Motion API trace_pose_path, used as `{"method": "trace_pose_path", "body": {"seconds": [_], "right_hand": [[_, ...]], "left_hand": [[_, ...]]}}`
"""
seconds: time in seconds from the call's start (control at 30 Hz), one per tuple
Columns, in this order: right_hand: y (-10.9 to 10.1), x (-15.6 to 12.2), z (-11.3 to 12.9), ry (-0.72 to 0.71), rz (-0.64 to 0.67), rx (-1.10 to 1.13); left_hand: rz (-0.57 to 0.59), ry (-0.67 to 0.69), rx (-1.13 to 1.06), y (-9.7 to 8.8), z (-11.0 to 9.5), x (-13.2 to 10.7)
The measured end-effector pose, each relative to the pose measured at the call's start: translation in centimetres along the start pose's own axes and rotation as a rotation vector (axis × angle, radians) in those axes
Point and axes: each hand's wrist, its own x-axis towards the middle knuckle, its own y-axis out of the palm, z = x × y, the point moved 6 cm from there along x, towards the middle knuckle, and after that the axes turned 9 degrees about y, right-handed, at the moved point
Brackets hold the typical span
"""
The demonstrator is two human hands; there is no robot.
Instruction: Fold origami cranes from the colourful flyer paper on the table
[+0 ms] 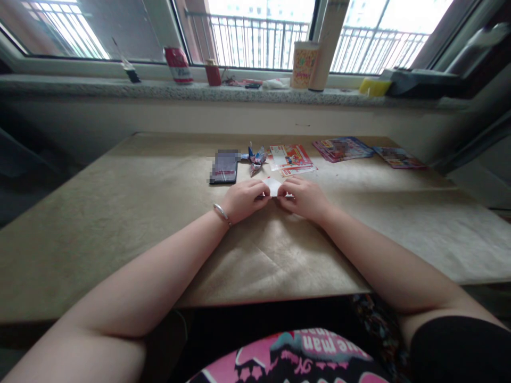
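Note:
A small white piece of paper (273, 186) is stretched between both hands above the table, mostly covered by the fingers. My left hand (248, 199), with a silver bracelet (221, 214) at the wrist, pinches its left side. On the opposite side, my right hand (303, 197) pinches the paper between thumb and fingers. Just beyond the hands lies a folded paper crane (256, 158) in patterned colours. A dark phone (224, 167) rests flat to the left of the crane.
Red-and-white printed sheets (293, 158) lie beyond my right hand. Farther right are a stack of colourful cards (342, 148) and another colourful pile (399, 157). A can (178, 66), a red bottle (213, 73) and a patterned cup (304, 65) stand on the windowsill (159, 91).

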Motion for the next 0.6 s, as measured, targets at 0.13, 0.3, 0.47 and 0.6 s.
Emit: {"method": "trace_pose_path", "body": {"seconds": [0.13,0.3,0.47,0.6], "right_hand": [[0.3,0.0,0.5,-0.020,0.004,-0.040],[0.5,-0.1,1.0,-0.071,0.038,-0.077],[0.2,-0.1,0.3,-0.090,0.046,-0.068],[-0.3,0.0,-1.0,-0.077,0.057,-0.012]], "left_hand": [[0.050,0.063,0.037,0.1,-0.6,0.3],[0.085,0.103,0.083,0.3,-1.2,0.5],[0.081,0.090,0.090,0.2,-1.1,0.5],[0.079,0.055,0.099,0.0,-0.6,0.3]]}}
